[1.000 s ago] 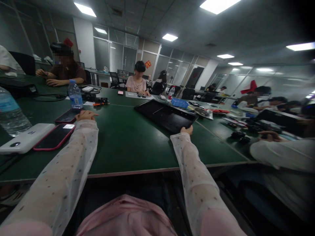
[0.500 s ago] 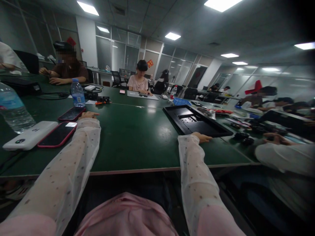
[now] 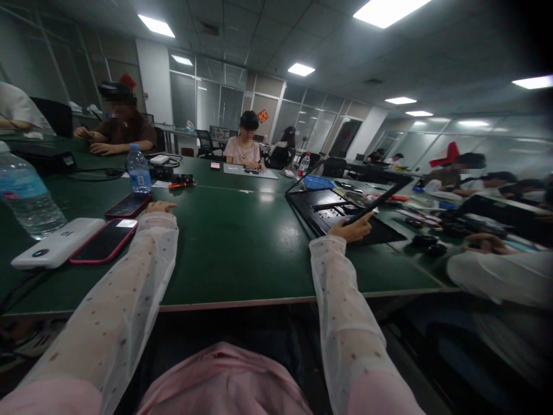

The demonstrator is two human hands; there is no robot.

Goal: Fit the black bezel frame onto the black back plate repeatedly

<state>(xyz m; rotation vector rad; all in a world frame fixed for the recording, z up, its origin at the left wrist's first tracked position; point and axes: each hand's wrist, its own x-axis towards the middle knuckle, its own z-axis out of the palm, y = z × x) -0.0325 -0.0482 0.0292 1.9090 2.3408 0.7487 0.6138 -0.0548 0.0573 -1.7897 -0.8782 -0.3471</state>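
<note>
My right hand (image 3: 352,229) is closed around the near edge of a thin black rectangular frame (image 3: 382,199), which is tilted up at its right side. Beneath it a flat black panel (image 3: 384,231) with cutouts and small metal parts in its middle lies on the green table (image 3: 233,242). The frame's far left end still seems close to the panel; whether they touch there I cannot tell. On the left, my left hand (image 3: 159,207) rests on the tabletop with its fingers stretched out, holding nothing. Beside it lie a dark phone (image 3: 128,205) and a red-cased phone (image 3: 103,241).
A white power bank (image 3: 58,243), a large water bottle (image 3: 30,199) and a smaller bottle (image 3: 139,173) stand at left. Beyond the panel is a blue basket (image 3: 318,183). Right of it, a co-worker's hand (image 3: 486,243) is near black parts (image 3: 427,243). Another person (image 3: 244,148) sits opposite.
My right hand has taken hold of the black frame and raised its right side off the panel. My left hand stays in about the same place on the table.
</note>
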